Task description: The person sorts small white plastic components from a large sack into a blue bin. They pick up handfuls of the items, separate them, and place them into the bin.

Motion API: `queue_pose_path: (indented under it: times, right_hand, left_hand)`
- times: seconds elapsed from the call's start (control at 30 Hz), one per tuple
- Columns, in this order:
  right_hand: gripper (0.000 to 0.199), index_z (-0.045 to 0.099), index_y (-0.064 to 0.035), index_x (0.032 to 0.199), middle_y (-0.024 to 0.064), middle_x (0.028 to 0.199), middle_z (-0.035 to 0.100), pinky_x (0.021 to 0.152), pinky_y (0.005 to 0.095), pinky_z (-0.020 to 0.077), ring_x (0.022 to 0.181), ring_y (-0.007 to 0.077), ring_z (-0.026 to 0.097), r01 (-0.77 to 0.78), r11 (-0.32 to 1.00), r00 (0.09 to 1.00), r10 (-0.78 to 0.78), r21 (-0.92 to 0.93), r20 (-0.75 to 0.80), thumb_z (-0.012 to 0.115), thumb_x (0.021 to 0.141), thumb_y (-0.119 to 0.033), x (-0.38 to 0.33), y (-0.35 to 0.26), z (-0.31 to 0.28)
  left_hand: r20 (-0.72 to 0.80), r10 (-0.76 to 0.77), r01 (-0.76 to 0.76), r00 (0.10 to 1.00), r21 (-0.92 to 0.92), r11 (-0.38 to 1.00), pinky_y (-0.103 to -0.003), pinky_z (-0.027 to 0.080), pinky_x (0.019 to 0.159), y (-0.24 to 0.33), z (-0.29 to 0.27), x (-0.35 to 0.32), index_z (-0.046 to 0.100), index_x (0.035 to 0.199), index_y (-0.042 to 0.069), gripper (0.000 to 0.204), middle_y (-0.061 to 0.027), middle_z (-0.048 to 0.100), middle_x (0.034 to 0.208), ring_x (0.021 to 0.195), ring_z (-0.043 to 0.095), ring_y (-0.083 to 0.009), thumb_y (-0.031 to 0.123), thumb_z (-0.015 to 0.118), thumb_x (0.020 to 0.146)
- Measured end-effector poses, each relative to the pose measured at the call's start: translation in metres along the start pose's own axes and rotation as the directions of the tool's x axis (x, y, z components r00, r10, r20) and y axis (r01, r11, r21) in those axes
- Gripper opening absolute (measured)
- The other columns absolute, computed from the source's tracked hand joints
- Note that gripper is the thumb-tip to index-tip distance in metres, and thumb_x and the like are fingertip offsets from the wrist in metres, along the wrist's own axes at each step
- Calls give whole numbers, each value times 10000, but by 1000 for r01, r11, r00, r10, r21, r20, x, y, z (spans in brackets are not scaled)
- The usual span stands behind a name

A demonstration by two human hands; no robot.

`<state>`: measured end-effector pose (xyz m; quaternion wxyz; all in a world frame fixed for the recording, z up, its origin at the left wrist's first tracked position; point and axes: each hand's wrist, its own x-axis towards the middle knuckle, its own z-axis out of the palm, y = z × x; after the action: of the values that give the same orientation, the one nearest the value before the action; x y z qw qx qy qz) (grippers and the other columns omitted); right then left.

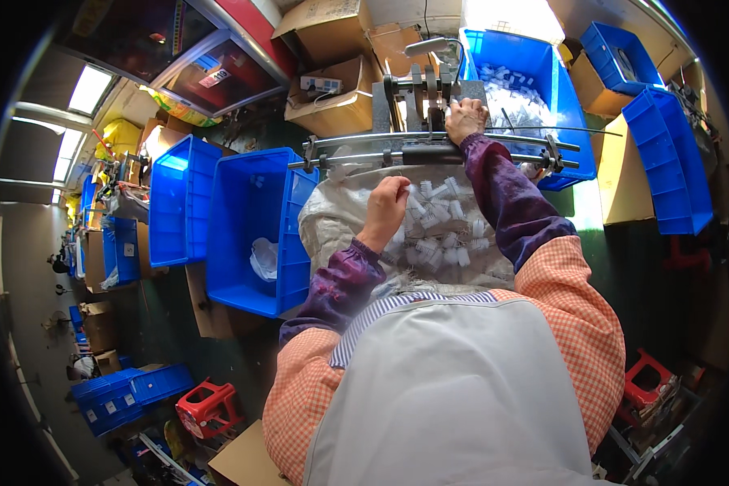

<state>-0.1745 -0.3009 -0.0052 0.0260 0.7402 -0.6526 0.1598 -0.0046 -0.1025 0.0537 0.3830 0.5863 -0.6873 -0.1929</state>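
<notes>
My left hand (385, 212) is closed, fingertips pressed together, above a pale cloth sack (326, 212) spread in front of me. If it pinches anything, that is too small to make out. On the sack lies a heap of small white bristled brush pieces (432, 219). Farther off, my right hand (466, 121) reaches over a metal rail (356, 141) to a dark bench machine (419, 97). Its fingers are curled down against the machine's right part; what they grip is hidden.
A blue bin (560, 97) holding many white pieces stands right of the machine, with a thin dark rod (571, 130) across it. To the left is a deep blue bin (251, 219) with a white bag inside. Cardboard boxes (332, 89) stand behind; red stools (209, 407) are lower down.
</notes>
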Motion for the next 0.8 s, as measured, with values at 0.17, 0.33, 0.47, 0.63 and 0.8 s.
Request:
queue_pose_path:
  times: [0.17,0.33,0.47,0.63,0.8]
  right_hand:
    - [264,611,-120,975,80,1017,546,861,428,302,1045,266,428,20,1000,1000,-20,7,-1,516,783,-275,-2,-20,-7]
    - [264,615,-115,972,80,1001,558,868,422,309,1022,258,473,10,1000,1000,-11,10,21,504,788,-268,-3,6,-11]
    - [237,594,-111,968,88,1033,563,840,435,361,998,278,532,-35,998,998,32,44,63,511,778,-227,3,36,-13]
    - [249,570,-111,1021,110,1067,580,853,421,371,1018,240,569,25,996,949,2,-82,315,514,794,-197,25,58,-27]
    - [408,473,-86,1162,138,1051,597,741,412,471,887,288,626,-261,953,953,280,-154,118,545,786,-227,36,95,-59]
  left_hand:
    - [-51,-4,6,999,33,999,-303,484,620,9,-10,6,568,934,7,180,-116,599,829,685,604,-216,-11,600,758]
    - [-27,-170,164,985,-150,975,-264,473,615,4,-24,7,584,949,15,192,-81,605,797,660,578,-140,22,618,760]
    - [-63,-97,94,993,-41,995,-268,475,609,9,-21,8,574,950,14,198,-90,598,804,645,581,-159,-10,607,756]
    - [-40,-97,90,995,-139,986,-256,474,611,15,-15,12,579,945,16,188,-86,601,813,657,582,-145,-1,614,761]
    - [-18,-45,39,999,-248,968,-254,477,612,24,-5,15,582,941,21,189,-84,601,815,670,585,-140,-11,618,759]
